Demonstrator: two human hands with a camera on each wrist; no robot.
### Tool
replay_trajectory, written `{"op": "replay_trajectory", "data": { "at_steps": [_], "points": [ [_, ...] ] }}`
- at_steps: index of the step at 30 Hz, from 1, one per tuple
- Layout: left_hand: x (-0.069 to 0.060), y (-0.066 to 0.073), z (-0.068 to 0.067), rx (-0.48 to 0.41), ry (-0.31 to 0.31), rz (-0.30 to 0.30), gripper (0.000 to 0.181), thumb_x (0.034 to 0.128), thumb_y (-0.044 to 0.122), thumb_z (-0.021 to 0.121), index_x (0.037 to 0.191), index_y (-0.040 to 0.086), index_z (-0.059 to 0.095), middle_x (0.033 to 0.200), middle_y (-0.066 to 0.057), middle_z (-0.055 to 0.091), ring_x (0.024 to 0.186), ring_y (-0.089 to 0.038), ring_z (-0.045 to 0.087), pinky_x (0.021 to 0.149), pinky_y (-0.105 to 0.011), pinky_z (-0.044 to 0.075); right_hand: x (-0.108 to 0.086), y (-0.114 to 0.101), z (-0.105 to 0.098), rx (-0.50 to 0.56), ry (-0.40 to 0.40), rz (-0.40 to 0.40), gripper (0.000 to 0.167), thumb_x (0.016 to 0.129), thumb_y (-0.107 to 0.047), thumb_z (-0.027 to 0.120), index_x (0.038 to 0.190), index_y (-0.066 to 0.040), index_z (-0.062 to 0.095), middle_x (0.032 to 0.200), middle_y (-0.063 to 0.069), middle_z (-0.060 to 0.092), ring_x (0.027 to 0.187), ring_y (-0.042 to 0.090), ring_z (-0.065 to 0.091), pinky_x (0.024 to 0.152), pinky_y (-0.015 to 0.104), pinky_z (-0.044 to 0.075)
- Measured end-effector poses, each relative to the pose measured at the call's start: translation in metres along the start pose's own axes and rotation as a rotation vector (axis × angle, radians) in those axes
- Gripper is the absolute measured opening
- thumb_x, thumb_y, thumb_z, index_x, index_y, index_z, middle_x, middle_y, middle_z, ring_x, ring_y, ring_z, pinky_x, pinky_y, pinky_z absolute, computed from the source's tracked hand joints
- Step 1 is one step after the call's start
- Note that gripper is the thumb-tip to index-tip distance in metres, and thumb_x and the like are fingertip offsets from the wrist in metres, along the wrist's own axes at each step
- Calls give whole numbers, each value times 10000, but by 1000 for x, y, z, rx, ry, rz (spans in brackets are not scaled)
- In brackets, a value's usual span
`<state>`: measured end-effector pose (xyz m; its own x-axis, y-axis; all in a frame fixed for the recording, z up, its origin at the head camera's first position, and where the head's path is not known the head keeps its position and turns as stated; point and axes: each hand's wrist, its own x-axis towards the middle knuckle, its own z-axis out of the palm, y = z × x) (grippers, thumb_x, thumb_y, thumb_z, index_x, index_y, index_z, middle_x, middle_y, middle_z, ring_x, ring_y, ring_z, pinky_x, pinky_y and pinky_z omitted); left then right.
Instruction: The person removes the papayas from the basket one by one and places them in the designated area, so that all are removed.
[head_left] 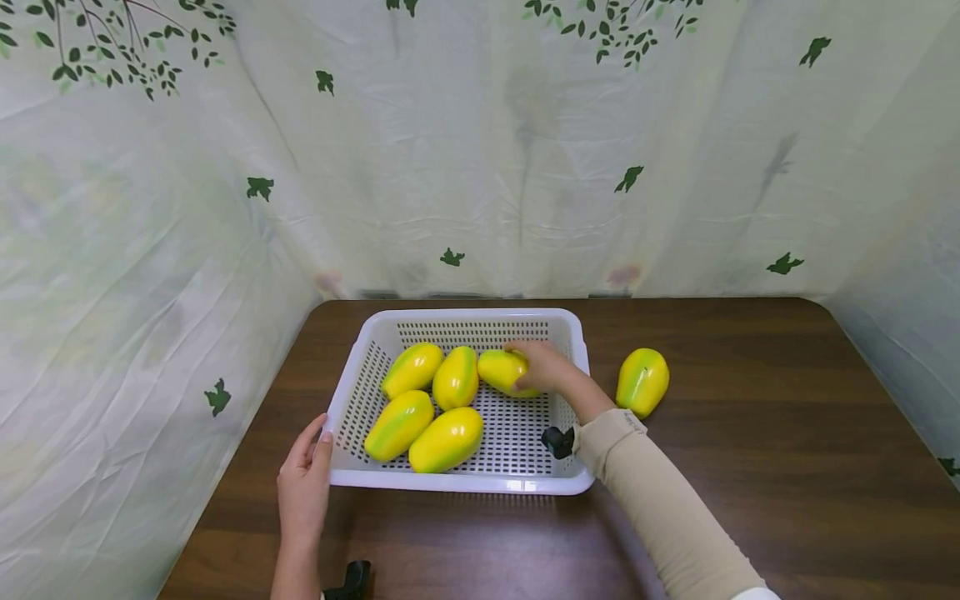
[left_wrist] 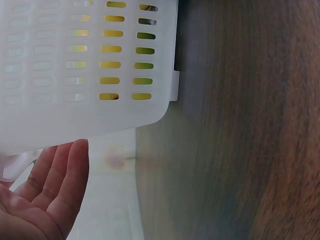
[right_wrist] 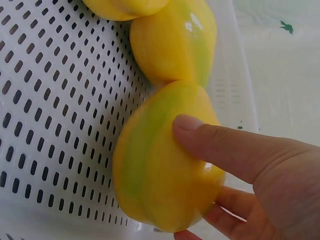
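Observation:
A white perforated plastic basket [head_left: 457, 482] stands on the brown table, with several glossy yellow-green papayas lying in it. At the basket's back right, my right hand [head_left: 551, 367] grips one papaya [head_left: 498, 372]. The right wrist view shows the thumb across this papaya [right_wrist: 160, 160], the fingers partly hidden behind it, and its end touching a neighbouring papaya [right_wrist: 175, 42]. My left hand [head_left: 306, 475] holds the basket's left rim near the front corner. From the left wrist, its fingers [left_wrist: 70, 180] are seen against the rim, with yellow fruit showing through the slots.
One more papaya [head_left: 642, 382] lies on the table [head_left: 765, 433] just right of the basket. A pale curtain [head_left: 480, 167] with leaf prints hangs behind the table and along both sides. Dark wrist-camera mounts show at both wrists.

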<state>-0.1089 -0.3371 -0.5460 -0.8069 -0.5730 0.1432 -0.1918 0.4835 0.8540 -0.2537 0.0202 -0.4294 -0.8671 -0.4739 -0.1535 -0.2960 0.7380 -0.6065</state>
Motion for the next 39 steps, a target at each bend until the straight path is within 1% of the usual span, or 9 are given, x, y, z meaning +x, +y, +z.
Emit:
{"op": "replay_trajectory", "data": {
  "at_steps": [7, 13, 16, 20, 23, 30, 33, 35, 39],
  "points": [
    [-1, 2, -1, 1, 7, 4, 368, 855, 573, 428, 1215, 506, 466, 931, 112, 586, 746, -130, 503, 404, -243, 352, -2, 0, -3, 68, 41, -35, 596, 729, -72, 740, 1271, -70, 490, 1267, 94, 484, 1114, 242, 439, 937, 401, 345],
    [-2, 5, -2, -4, 13, 0, 376, 855, 569, 433, 1219, 488, 478, 920, 89, 595, 741, -142, 501, 400, -244, 350, -5, -1, -10, 180, 81, -91, 591, 730, -84, 743, 1265, -67, 494, 1257, 80, 483, 1085, 221, 443, 920, 391, 360],
    [-6, 18, -6, -37, -8, 7, 400, 871, 524, 453, 1252, 411, 495, 953, 17, 610, 750, -163, 500, 387, -255, 349, -7, -2, -14, 239, 96, -117, 590, 735, -90, 740, 1268, -80, 489, 1260, 65, 473, 1082, 210, 435, 911, 385, 368],
    [-19, 50, -16, -82, -56, 26, 438, 898, 446, 467, 1297, 267, 495, 998, -105, 606, 771, -208, 503, 401, -280, 383, -13, -4, -21, 283, 116, -157, 593, 737, -107, 741, 1270, -78, 484, 1279, 72, 449, 1114, 221, 410, 915, 398, 365],
    [-23, 61, -19, -90, -75, 20, 455, 900, 444, 462, 1308, 244, 485, 1017, -112, 604, 793, -213, 512, 424, -307, 417, -19, -4, -26, 299, 137, -180, 605, 733, -131, 748, 1273, -77, 481, 1277, 72, 450, 1089, 221, 428, 897, 400, 379],
    [-6, 21, -8, -76, -55, 18, 434, 877, 497, 467, 1284, 348, 488, 1008, -39, 616, 788, -183, 524, 421, -247, 403, -32, -4, -36, 311, 205, -207, 601, 733, -197, 753, 1267, -113, 491, 1231, 44, 464, 1012, 216, 444, 841, 386, 402],
    [-3, 11, -5, -61, -41, 28, 425, 876, 507, 459, 1278, 372, 485, 1009, -18, 616, 784, -180, 518, 433, -246, 403, -38, -2, -41, 312, 238, -193, 599, 730, -221, 755, 1263, -136, 495, 1216, 34, 456, 1007, 217, 439, 827, 389, 411],
    [-3, 9, -3, -28, -22, 22, 428, 871, 533, 441, 1273, 392, 482, 1013, 7, 611, 786, -169, 518, 424, -254, 402, -43, -1, -45, 311, 260, -184, 596, 731, -234, 752, 1262, -145, 496, 1212, 38, 451, 1008, 224, 437, 824, 396, 412],
    [-11, 28, -9, -83, -51, 17, 439, 889, 472, 465, 1294, 306, 490, 1012, -50, 608, 769, -192, 500, 379, -295, 352, -53, 5, -52, 314, 304, -170, 605, 731, -257, 749, 1270, -165, 493, 1212, 46, 440, 1004, 239, 428, 811, 408, 412]
  ]
}}
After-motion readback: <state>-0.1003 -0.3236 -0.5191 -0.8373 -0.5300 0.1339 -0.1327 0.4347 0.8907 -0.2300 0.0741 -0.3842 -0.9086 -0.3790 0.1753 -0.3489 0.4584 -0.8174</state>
